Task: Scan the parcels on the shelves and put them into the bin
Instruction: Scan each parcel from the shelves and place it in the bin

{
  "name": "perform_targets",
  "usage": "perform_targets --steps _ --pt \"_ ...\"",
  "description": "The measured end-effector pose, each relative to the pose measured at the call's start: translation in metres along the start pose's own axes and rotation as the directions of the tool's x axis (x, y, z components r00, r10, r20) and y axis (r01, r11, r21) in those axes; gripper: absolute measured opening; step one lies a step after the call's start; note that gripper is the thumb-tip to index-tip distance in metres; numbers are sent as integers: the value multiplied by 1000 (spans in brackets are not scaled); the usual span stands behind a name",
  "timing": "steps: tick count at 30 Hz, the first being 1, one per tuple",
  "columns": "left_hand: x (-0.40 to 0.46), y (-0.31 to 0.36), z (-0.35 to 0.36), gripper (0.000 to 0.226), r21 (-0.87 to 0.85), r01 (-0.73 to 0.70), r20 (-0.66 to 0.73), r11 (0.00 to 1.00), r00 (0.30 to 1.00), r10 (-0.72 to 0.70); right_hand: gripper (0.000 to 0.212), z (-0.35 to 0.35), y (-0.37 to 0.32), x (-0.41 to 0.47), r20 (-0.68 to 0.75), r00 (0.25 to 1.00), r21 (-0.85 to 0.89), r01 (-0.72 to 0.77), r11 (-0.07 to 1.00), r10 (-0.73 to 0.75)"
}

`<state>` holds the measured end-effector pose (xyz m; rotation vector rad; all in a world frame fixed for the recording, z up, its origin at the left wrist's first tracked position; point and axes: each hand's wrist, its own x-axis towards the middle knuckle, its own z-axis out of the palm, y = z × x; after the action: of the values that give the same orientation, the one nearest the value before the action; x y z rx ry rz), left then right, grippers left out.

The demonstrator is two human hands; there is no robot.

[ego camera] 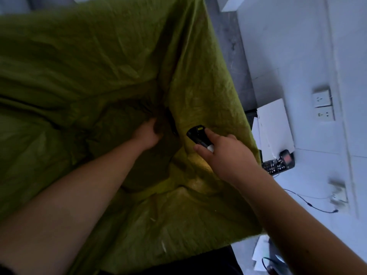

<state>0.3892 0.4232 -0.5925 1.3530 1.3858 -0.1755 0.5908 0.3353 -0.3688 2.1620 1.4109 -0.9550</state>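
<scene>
While your left hand (148, 133) grips a dark parcel (158, 126) deep inside the green bin (208, 80), your right hand (224, 153) holds the scanner (195, 133) just beside it.

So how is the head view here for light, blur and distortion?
Head view: dim, bluish cast; the green bin darkens toward its bottom, where the left hand sits in shadow; the right hand and scanner are slightly soft; wide-angle bending at the edges.

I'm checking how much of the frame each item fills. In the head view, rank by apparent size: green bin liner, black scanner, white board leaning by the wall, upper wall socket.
1. Green bin liner
2. White board
3. Black scanner, partly hidden by the right hand, and upper wall socket look alike; not ranked.
</scene>
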Motion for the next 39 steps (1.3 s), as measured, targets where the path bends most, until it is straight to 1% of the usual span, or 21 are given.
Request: perform_targets --steps 2,7,13,16,18,20,22,25,26,29,33,36,39 --pt "-14 -3 -6 75 104 -24 32 994 999 21 77 -3 0 -3 -12 1000 3 2 1000 -2" --pt "-55 3 -20 82 171 -32 -26 985 999 37 77 -8 -4 -17 -47 999 15 5 1000 -4" --pt "-110 18 -36 82 158 -49 -89 986 994 64 76 -12 -11 -35 -120 992 78 32 996 -23" --pt "-133 29 -40 83 145 -36 -140 989 989 57 77 -17 -10 -36 -147 988 140 68 988 -47" --pt "-144 43 -40 84 121 -19 -193 992 980 42 77 -22 -5 -31 -164 982 172 118 978 -89" --pt "-154 58 -41 85 115 -22 -267 993 962 52 77 -29 0 -24 -170 972 162 188 969 -160" --pt "-169 72 -42 84 145 -1 -366 989 929 55 77 -36 6 -16 -157 957 109 262 959 -244" --pt "-199 88 -34 86 265 134 -505 955 863 19 76 -48 16 -6 -148 920 33 371 928 -362" --pt "-211 92 -29 87 266 173 -540 948 842 -2 76 -52 18 -4 -147 908 26 401 916 -393" --pt "-249 100 -11 88 200 240 -619 950 782 -67 76 -60 19 -6 -132 877 22 469 883 -462" --pt "-306 102 10 89 100 328 -708 939 687 -165 77 -65 1 -22 -51 823 2 566 824 -565" --pt "-353 93 18 89 -10 371 -781 929 577 -238 76 -59 -28 -43 -8 738 -72 673 736 -675" --pt "-403 79 29 88 -127 410 -842 903 436 -316 74 -46 -60 -75 28 620 -123 781 612 -784"
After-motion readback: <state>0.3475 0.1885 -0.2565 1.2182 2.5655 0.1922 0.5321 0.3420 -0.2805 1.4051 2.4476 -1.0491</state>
